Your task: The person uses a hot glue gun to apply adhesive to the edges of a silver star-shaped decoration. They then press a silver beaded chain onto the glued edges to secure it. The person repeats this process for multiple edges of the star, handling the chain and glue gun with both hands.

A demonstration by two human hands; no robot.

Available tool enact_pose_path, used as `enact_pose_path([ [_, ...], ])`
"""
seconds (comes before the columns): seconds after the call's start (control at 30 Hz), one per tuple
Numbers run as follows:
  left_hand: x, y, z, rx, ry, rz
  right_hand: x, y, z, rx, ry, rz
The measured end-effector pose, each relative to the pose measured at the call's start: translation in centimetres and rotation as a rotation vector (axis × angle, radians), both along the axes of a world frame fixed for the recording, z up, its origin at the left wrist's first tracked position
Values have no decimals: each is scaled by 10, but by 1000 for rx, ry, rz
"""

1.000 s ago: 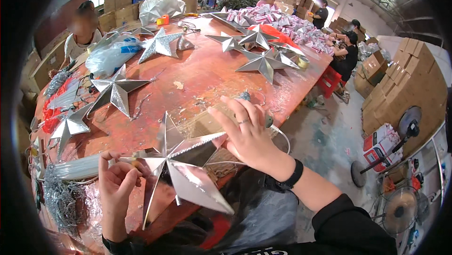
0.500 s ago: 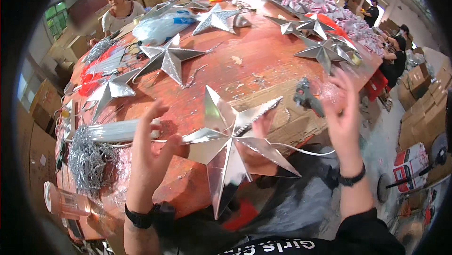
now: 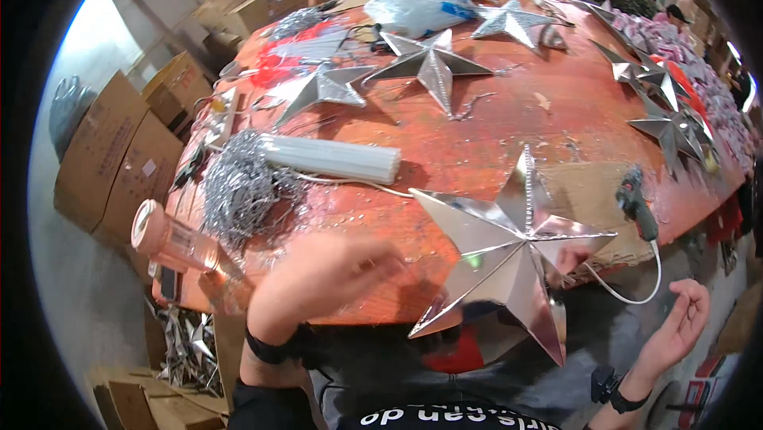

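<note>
Right hand [image 3: 675, 325] back, perhaps beyond tabletop [image 3: 477, 140]

From here I see a mirror-silver star [image 3: 509, 267] between left hand [image 3: 330, 275] and right hand [image 3: 674, 325]; beyond the left, silver-grey tinsel [image 3: 238, 191], milky-white sticks [image 3: 334, 158], blotched orange-red tabletop [image 3: 509, 124].

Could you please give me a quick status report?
Left hand blurred, grip unclear. Right hand seemingly empty. Large silver star overhanging table edge. White cord passing behind star.
</note>
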State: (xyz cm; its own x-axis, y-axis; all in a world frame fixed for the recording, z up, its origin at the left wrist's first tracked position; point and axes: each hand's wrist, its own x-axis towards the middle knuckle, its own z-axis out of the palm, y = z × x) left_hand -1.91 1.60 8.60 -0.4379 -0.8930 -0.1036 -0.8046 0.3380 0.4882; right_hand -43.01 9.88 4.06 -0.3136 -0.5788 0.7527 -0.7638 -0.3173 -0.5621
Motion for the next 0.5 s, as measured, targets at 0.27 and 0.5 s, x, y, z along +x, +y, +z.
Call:
enact_pose_path([
  [0.27, 91, -37, -24, -410, -363, 376, -1, -1, -14, 45, -104, 206],
  [0.5, 99, -45, -47, -469, -364, 187, 0, 6, -19, 112, -96, 148],
])
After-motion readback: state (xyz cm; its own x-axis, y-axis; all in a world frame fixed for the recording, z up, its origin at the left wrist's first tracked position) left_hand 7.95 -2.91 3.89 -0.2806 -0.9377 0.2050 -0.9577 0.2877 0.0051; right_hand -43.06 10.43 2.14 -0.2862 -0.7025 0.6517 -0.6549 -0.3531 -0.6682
